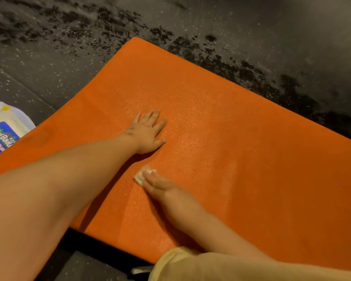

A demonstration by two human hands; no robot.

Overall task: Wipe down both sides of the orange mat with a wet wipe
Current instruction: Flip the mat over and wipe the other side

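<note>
Wipe [143, 175] under right hand [160, 186] — on mat [231, 128]; left hand [147, 131] flat.

Dark grey speckled floor [69, 63]; black blotchy patches [241, 65] across it; dim light.

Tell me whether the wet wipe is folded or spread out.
Folded: the wet wipe shows as a small thick pad under the straight fingers of the right hand, pressed on the orange mat.
</note>
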